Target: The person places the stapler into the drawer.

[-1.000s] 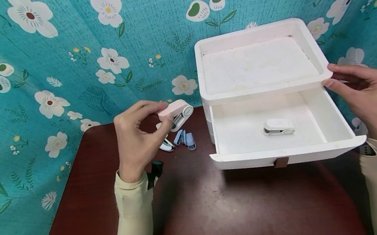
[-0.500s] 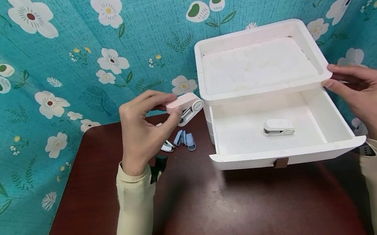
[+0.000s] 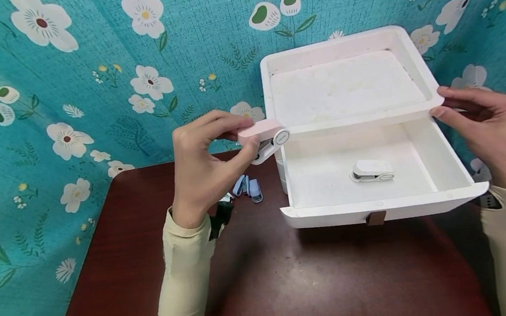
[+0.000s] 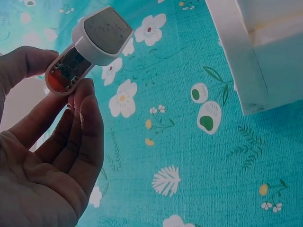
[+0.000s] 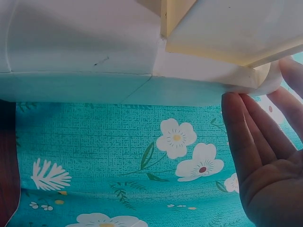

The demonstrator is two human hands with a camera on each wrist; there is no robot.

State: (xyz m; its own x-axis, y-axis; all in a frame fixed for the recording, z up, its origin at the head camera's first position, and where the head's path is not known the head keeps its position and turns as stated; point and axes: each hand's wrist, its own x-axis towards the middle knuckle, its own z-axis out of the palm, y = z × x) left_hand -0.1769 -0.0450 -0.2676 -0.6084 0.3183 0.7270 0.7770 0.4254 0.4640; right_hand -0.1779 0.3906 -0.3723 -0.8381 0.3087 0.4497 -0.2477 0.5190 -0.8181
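The left hand (image 3: 208, 167) pinches a pink-topped stapler (image 3: 263, 128) in the air, by the far left edge of the pulled-out drawer (image 3: 331, 211). The right hand (image 3: 497, 129) grips the white unit (image 3: 350, 125) at its near right rim corner; a white stapler (image 3: 371, 171) lies mid-drawer, floor showing around it

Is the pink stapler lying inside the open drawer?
No, the left hand holds the pink stapler up in the air, while a white stapler lies in the open drawer.
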